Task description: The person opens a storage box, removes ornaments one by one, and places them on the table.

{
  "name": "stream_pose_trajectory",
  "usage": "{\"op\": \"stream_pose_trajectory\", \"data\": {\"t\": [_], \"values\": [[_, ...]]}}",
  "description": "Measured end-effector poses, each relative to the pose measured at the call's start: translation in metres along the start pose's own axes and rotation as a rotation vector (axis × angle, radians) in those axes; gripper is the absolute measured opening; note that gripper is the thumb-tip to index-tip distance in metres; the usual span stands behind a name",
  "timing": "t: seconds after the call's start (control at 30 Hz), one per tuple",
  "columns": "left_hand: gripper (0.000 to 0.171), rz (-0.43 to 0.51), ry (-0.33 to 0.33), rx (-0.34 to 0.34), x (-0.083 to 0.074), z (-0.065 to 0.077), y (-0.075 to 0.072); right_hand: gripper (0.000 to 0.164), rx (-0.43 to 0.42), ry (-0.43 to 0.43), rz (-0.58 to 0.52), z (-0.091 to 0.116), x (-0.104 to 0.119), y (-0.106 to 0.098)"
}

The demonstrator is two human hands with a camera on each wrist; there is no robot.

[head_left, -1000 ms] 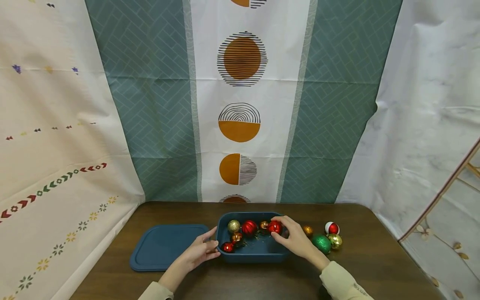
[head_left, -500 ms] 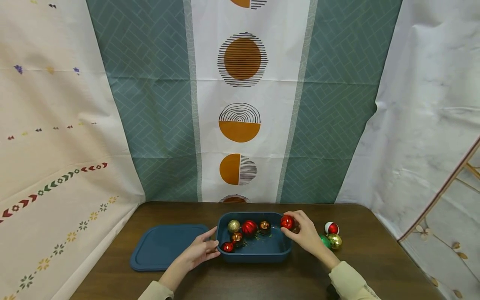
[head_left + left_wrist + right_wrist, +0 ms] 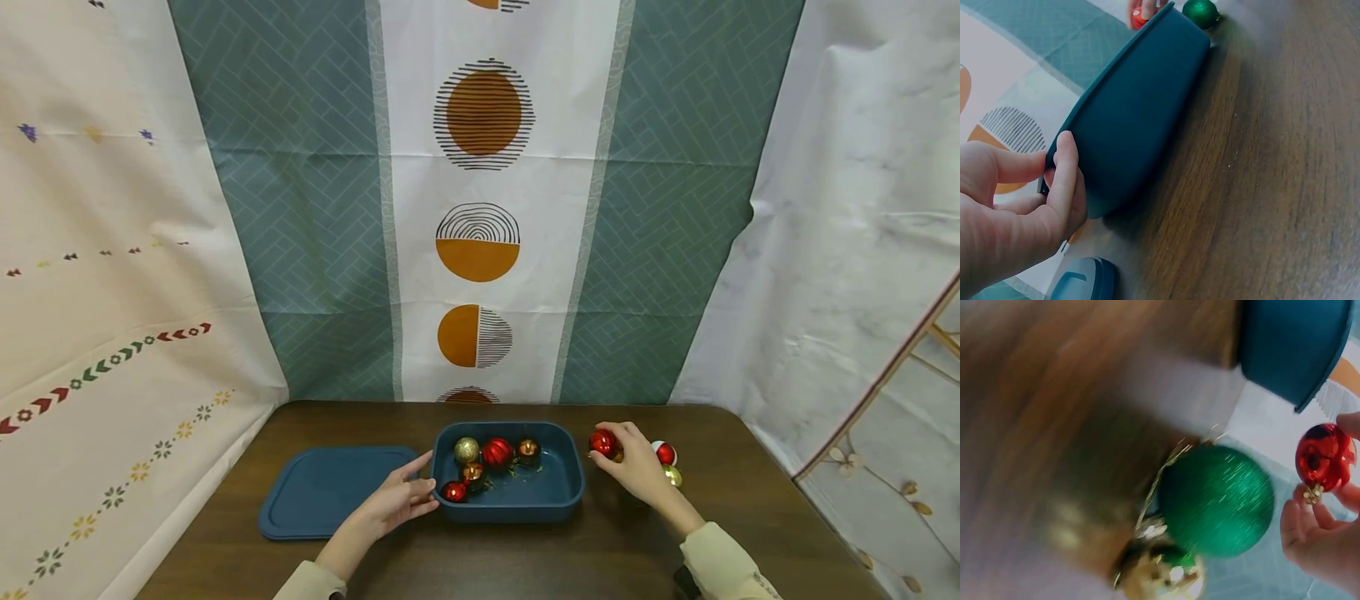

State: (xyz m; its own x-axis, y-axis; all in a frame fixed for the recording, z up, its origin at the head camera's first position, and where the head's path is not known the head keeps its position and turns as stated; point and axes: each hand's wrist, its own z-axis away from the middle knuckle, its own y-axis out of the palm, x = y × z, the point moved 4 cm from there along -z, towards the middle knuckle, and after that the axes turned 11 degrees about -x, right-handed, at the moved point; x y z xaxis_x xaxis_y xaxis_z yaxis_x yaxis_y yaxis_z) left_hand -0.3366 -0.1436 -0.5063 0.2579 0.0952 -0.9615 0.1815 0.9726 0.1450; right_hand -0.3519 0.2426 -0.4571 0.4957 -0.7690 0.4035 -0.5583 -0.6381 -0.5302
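Note:
My left hand (image 3: 397,500) grips the left end of a dark blue rectangular container (image 3: 510,514), thumb and fingers pinching its rim in the left wrist view. My right hand (image 3: 636,471) holds a shiny red Christmas ball (image 3: 602,442) between thumb and fingers, just right of the container. The ball's gold cap shows in the right wrist view. Inside the container lie a gold glitter ball (image 3: 467,450), a striped red ball (image 3: 497,454), two copper balls, one of them a copper ball (image 3: 528,447) toward the back, and a small red ball (image 3: 453,491).
A blue lid (image 3: 337,492) lies flat left of the container. Right of my right hand sit a red-and-white ball (image 3: 664,452) and a shiny gold ball (image 3: 672,475). A green glitter ball (image 3: 1216,500) is hidden behind that hand in the head view.
My right hand has lifted the red ball out of the container and carried it right, past the rim. The left hand stays at the container's left end.

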Motion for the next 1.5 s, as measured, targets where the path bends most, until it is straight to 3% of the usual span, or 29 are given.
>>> {"op": "stream_pose_trajectory", "data": {"t": [0.27, 0.43, 0.7, 0.9, 1.1, 1.5], "values": [[0.069, 0.005, -0.005, -0.007, 0.0, 0.001, -0.003, 0.04, 0.253, 0.009, 0.196, 0.009, -0.009, 0.004], [0.07, 0.014, -0.016, -0.011, 0.0, 0.002, -0.003, 0.04, 0.304, -0.018, 0.266, 0.013, -0.011, 0.008], [0.07, 0.011, -0.015, -0.007, -0.002, 0.001, -0.002, 0.032, 0.277, -0.033, 0.249, 0.008, -0.007, 0.007], [0.071, 0.018, -0.016, -0.008, -0.002, 0.0, -0.001, 0.015, 0.216, -0.026, 0.174, -0.004, 0.006, 0.01], [0.07, 0.03, -0.019, -0.023, -0.001, -0.001, 0.002, 0.013, 0.18, -0.021, 0.112, -0.013, 0.02, 0.019], [0.069, -0.004, 0.001, -0.021, -0.001, 0.0, 0.003, 0.019, 0.265, -0.151, -0.025, -0.016, 0.047, 0.052]]}}
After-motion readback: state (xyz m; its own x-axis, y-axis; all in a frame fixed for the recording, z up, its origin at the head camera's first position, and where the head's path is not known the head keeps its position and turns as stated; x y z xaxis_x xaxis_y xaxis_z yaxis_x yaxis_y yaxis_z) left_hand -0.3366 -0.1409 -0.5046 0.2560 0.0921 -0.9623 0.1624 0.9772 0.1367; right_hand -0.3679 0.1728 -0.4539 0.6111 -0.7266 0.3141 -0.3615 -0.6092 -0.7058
